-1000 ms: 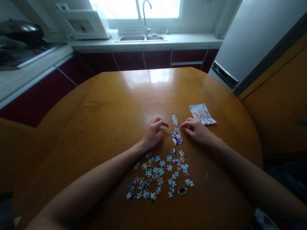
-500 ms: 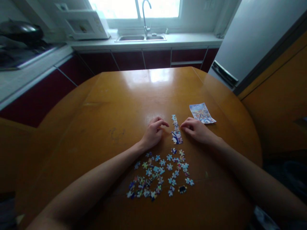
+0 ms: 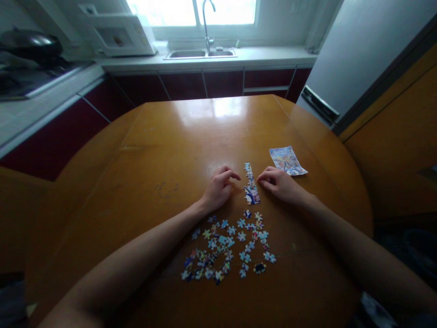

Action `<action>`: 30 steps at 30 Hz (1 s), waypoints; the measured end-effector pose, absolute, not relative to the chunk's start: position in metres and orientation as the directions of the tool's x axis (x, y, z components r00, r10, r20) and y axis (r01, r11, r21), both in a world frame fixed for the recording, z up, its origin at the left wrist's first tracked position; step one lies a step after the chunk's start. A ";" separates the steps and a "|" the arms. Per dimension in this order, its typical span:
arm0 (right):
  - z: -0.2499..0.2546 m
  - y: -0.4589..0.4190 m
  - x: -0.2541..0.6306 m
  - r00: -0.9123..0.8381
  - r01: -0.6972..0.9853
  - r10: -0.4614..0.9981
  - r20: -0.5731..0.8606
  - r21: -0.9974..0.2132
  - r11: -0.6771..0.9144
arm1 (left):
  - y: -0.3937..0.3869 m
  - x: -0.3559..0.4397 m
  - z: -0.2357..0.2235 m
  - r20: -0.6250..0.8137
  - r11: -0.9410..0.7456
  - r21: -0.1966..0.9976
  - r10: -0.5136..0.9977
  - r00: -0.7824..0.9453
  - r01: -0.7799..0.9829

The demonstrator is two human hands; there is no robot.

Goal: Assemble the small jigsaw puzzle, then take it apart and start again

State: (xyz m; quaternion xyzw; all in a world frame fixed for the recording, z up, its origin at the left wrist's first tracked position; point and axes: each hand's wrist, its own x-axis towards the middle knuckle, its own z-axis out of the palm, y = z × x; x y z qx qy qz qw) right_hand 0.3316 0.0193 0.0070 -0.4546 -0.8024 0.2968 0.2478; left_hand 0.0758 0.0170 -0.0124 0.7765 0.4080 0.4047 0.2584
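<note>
A narrow strip of joined jigsaw pieces (image 3: 251,187) lies flat on the table between my hands. To its left rests my left hand (image 3: 220,187), fingers loosely bent, the index finger reaching out towards the strip with a small gap between. My right hand (image 3: 278,183) rests on the other side, its fingertips close by the strip's right edge; whether they touch it I cannot tell. Its fingers are loosely curled, and nothing shows in either hand. Nearer to me, many loose jigsaw pieces (image 3: 221,240) are scattered, some heaped at the lower left.
A printed picture sheet (image 3: 287,160) lies beyond my right hand. The wooden table (image 3: 191,136) has rounded sides. Past it are a counter with a sink (image 3: 187,54), a microwave (image 3: 119,36), a pan on a stove (image 3: 30,43) at left, and a fridge (image 3: 358,59) at right.
</note>
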 end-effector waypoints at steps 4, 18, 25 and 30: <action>0.005 0.020 0.332 -0.465 0.584 0.877 0.122 -0.702 0.407 | 0.017 0.076 -0.012 0.412 -0.527 0.740 0.847 0.337 0.419; 0.004 0.020 0.334 -0.477 0.577 0.871 0.116 -0.707 0.410 | 0.017 0.077 -0.015 0.415 -0.531 0.742 0.843 0.341 0.409; 0.004 0.020 0.333 -0.476 0.570 0.872 0.117 -0.714 0.407 | 0.015 0.078 -0.014 0.401 -0.512 0.758 0.854 0.331 0.405; 0.004 0.018 0.333 -0.474 0.582 0.873 0.113 -0.704 0.407 | 0.015 0.079 -0.012 0.405 -0.515 0.762 0.852 0.331 0.393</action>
